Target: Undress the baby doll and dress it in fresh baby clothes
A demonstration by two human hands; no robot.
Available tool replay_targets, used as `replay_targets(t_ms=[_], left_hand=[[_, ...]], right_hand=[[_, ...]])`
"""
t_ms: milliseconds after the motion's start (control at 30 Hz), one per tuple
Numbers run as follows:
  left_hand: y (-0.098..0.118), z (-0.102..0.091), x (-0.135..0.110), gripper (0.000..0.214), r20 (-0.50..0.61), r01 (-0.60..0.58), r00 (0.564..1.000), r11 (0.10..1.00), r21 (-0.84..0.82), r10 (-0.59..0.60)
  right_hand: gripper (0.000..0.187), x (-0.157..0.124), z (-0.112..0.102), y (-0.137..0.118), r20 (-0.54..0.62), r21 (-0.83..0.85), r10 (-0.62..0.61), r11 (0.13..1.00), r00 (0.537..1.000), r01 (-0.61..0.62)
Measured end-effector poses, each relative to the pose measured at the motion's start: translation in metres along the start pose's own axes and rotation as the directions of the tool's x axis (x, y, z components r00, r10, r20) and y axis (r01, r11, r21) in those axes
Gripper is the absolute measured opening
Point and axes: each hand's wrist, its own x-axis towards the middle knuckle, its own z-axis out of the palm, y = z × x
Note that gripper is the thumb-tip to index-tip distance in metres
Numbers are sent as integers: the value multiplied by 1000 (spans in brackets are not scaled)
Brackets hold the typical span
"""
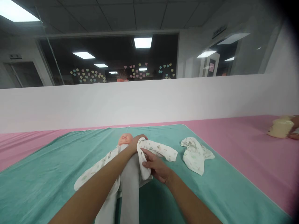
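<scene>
A baby doll (125, 139) lies on its back, head away from me, with pale grey legs (129, 189) pointing toward me. It lies on a white printed baby shirt (161, 148), whose sleeves spread to both sides. My left hand (138, 140) reaches across the doll's chest to the shirt's opening by the right-hand sleeve; the cloth hides its fingers. With thumb and fingers, my right hand (157, 166) pinches the shirt's front edge just below. To the right a white printed cloth piece (195, 155) lies crumpled, apart from both hands.
A green sheet (53, 161) covers the pink surface (249, 140) under the doll. A white wall (140, 102) with glass above stands behind. At the far right edge sits a cream-coloured object (279, 127) with something brown touching it, perhaps a hand.
</scene>
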Motion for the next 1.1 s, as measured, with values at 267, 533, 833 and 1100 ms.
replay_targets(t_ms=[267, 533, 833, 1100], left_hand=[[-31, -47, -39, 17, -206, 93, 977, 976, 197, -51], [-55, -56, -89, 22, -203, -25, 978, 990, 140, 53], [-25, -50, -145, 31, -311, 31, 950, 997, 72, -7], [-66, -36, -182, 51, -86, 521, 774, 708, -477, -627]], right_hand=[[50, 5, -1, 11, 47, -90, 0, 996, 999, 5], [42, 3, 9, 3, 75, -139, -19, 990, 997, 29], [32, 14, -32, 22, -400, -453, -245, 891, 883, 42], [45, 14, -21, 38, -333, -734, -323, 678, 886, -28]])
